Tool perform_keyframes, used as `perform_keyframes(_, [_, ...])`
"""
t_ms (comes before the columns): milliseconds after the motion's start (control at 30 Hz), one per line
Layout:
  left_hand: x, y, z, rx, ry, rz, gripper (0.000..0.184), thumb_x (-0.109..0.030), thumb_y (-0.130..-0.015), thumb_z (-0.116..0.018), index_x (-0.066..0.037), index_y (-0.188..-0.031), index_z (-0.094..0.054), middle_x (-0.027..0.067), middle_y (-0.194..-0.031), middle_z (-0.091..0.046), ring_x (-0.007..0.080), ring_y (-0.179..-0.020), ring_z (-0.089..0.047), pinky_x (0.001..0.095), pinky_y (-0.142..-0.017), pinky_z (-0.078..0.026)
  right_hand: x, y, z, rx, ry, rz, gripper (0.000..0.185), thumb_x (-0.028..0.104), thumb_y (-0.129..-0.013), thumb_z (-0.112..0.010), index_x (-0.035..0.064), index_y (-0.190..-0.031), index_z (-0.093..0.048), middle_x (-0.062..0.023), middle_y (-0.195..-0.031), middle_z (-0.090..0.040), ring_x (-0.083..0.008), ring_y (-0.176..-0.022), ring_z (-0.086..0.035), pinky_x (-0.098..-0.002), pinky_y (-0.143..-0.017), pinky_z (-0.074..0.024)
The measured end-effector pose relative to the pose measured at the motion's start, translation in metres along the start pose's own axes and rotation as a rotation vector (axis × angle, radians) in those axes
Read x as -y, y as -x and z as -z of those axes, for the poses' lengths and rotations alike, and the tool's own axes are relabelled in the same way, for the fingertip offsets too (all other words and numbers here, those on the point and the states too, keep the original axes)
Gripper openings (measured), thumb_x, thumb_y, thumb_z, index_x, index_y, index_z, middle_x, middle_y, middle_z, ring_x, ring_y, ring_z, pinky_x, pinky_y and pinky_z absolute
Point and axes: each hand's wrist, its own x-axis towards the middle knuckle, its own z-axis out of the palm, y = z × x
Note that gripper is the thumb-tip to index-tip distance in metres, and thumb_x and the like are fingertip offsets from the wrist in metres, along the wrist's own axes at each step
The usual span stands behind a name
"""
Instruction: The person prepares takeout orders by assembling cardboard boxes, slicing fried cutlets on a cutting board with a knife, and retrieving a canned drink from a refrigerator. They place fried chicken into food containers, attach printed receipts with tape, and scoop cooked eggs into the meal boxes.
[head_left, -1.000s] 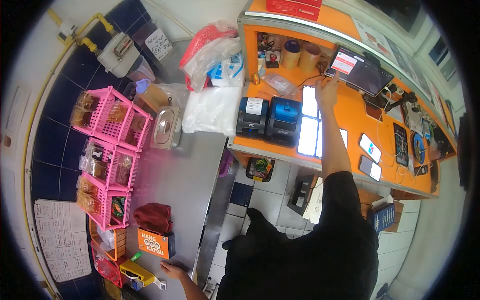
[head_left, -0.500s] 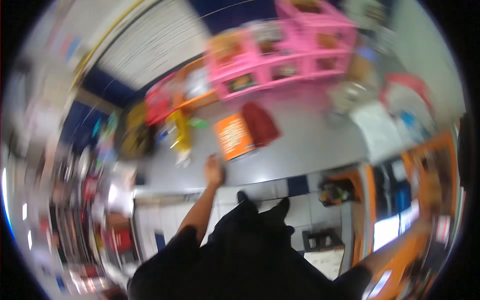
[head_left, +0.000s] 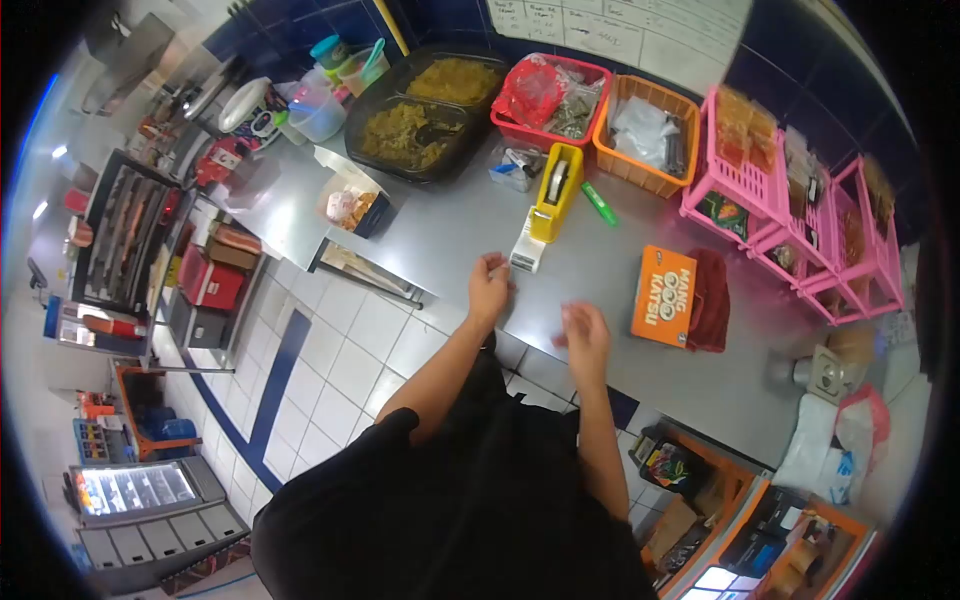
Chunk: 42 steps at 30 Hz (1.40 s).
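Observation:
My left hand [head_left: 489, 288] is over the front edge of the steel counter [head_left: 440, 230], fingers loosely bent and apart, holding nothing that I can see. Just beyond its fingertips is a yellow tape dispenser [head_left: 558, 190], with a white printed label [head_left: 527, 252] at its near end. My right hand [head_left: 584, 335] hovers at the counter edge with thumb and fingers apart and nothing in them. To its right lies an orange printed box [head_left: 663, 297], touching a dark red cloth [head_left: 709, 300]. A green marker [head_left: 600, 204] lies beside the dispenser.
Along the back stand a black tray of food [head_left: 425, 120], a red basket [head_left: 550, 95], an orange basket [head_left: 648, 135] and pink racks [head_left: 790, 215]. A small food box [head_left: 355, 205] sits at the left. Plastic bags [head_left: 815, 445] lie at the right end.
The view has swung left and sharpened. My right hand has come from the far right, near the shelf, to the counter's front edge. My left hand remains by the counter edge.

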Motion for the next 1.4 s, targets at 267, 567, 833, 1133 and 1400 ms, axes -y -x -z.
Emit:
perform_keyframes(267, [-0.036,-0.054,0.022,0.406,-0.019,0.408,0.057,-0.032,-0.092,-0.072,0.005,-0.13,-0.052,0.0073,-0.085,-0.065,0.0113,-0.056,-0.054,0.0265,-0.049,-0.041,-0.025,-0.104,-0.1,-0.185,0.166,-0.265,0.042,0.013,-0.095,-0.067,0.0057,-0.131,-0.046,-0.0079,-0.087,-0.065,-0.011,-0.052,-0.054,-0.0264,-0.045,-0.0422])
perform_keyframes(567, [0.022,-0.042,0.037,0.448,-0.356,0.244,0.033,-0.036,-0.089,-0.07,-0.004,-0.097,-0.074,0.0184,-0.08,-0.071,0.0282,-0.07,-0.069,0.04,-0.065,-0.052,-0.036,-0.068,-0.082,-0.01,0.397,-0.444,0.041,0.015,-0.093,-0.069,0.0047,-0.128,-0.05,-0.0107,-0.081,-0.067,-0.0157,-0.052,-0.056,-0.0297,-0.046,-0.045])
perform_keyframes(833, [-0.015,-0.032,0.032,0.284,-0.79,0.077,0.032,-0.034,-0.091,-0.064,-0.008,-0.106,-0.074,0.0203,-0.087,-0.072,0.0391,-0.085,-0.07,0.0488,-0.077,-0.055,0.003,-0.138,-0.08,0.628,1.534,0.369,0.041,0.016,-0.096,-0.054,0.0243,-0.136,-0.06,-0.0132,-0.11,-0.056,-0.0324,-0.107,-0.062,-0.0488,-0.086,-0.0532])
perform_keyframes(1133, [-0.025,-0.039,-0.014,0.034,-0.807,0.271,0.039,-0.039,-0.095,-0.058,-0.003,-0.094,-0.072,0.0251,-0.093,-0.072,0.0439,-0.091,-0.069,0.0522,-0.081,-0.055,0.005,-0.143,-0.068,0.774,1.482,0.36,0.052,0.009,-0.091,-0.055,0.0199,-0.142,-0.055,-0.0087,-0.156,-0.042,-0.0321,-0.116,-0.062,-0.0455,-0.098,-0.0516])
perform_keyframes(1400, [-0.006,-0.023,-0.015,-0.025,-0.801,-0.011,0.029,-0.027,-0.096,-0.058,-0.001,-0.095,-0.07,0.0224,-0.083,-0.071,0.0409,-0.077,-0.07,0.0491,-0.07,-0.056,-0.002,-0.152,-0.056,0.791,1.514,0.385,0.061,0.007,-0.091,-0.045,0.0265,-0.149,-0.047,-0.0021,-0.162,-0.034,-0.0243,-0.108,-0.069,-0.046,-0.09,-0.054])
